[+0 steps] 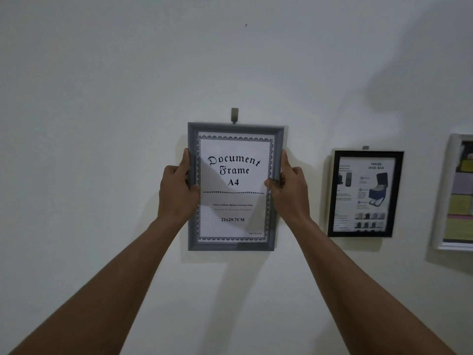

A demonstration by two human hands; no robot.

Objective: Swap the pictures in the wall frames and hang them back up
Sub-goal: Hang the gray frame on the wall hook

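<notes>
A grey frame (231, 245) with a white "Document Frame A4" sheet (233, 201) sits upright against the white wall, its top edge just under a small wall hook (234, 115). My left hand (176, 190) grips the frame's left edge, thumb on the front. My right hand (289, 188) grips the right edge the same way. To the right hangs a black frame (398, 193) holding a "Travel Shoe Bag" leaflet (366, 196), under its own hook (366, 147).
A white frame (446, 190) with coloured paper strips is cut off at the right edge of the view. A small dark mark (246, 25) sits high on the wall. The wall left of the grey frame is bare.
</notes>
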